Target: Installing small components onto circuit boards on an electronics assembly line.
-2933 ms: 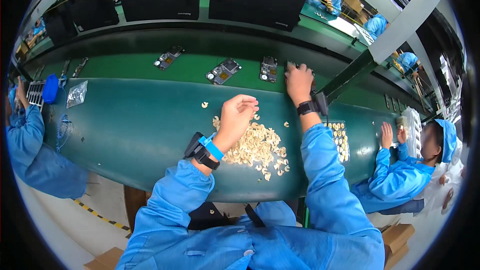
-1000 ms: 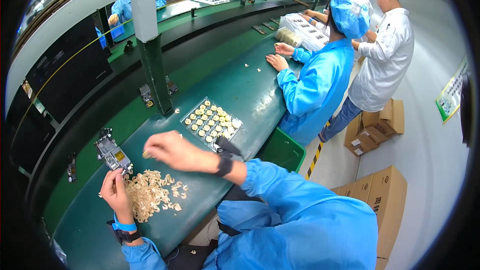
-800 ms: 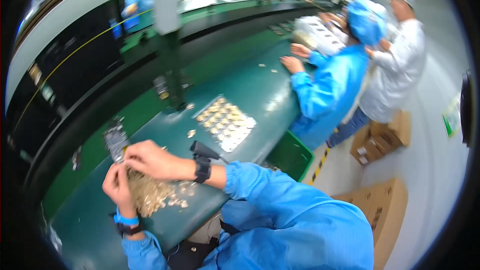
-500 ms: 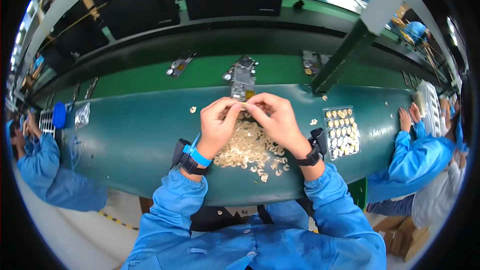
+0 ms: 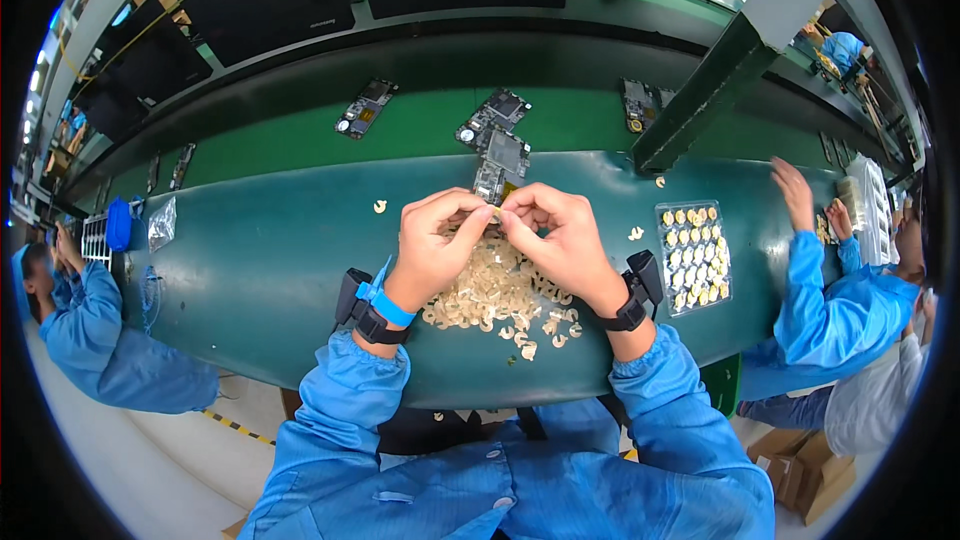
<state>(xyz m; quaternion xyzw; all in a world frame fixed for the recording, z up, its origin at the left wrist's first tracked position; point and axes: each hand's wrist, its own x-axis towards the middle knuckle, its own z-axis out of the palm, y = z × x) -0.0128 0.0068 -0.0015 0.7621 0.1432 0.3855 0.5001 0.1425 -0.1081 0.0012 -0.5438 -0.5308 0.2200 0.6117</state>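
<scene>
Over the middle of the green table, my left hand and my right hand meet with thumbs and fingertips pinched together. Between the fingertips is a small yellowish piece, mostly covered, so its exact kind cannot be made out. Under and just nearer than my hands lies a heap of small cream C-shaped pieces. Just beyond my fingertips, circuit boards overlap, reaching from the green strip onto the table edge. A clear tray to the right of my right hand holds rows of round gold-and-white pieces.
More circuit boards lie along the green strip. A green post rises at the table's far right. Co-workers in blue sit left and right. A few loose cream pieces lie apart from the heap.
My hands stay pinched together, with slight finger shifts. The view has moved a little. On the right, the co-worker's hand has lifted from the table and reached farther away.
</scene>
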